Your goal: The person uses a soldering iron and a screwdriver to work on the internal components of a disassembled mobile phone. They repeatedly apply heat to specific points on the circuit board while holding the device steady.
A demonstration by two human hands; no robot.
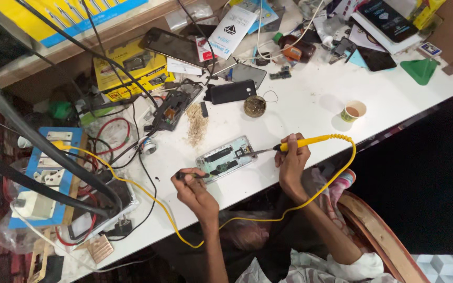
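While the opened phone (226,158) lies flat near the front edge of the white worktop (300,110), it is worked on from both sides. A yellow-handled soldering iron (300,142) is clasped in the right hand (292,157), its tip set on the board at about 3 o'clock of the phone. The left hand (195,186), at 8 o'clock, is pinched shut on a thin dark tool (192,176), likely tweezers. The phone is judged light, stiff and fragile; it is best held by its outer frame, never by the bare board. At 12 o'clock a small round tin (255,106) is seen, its contents unclear, and at 2 o'clock a paper cup (353,110) holds a brownish drink.
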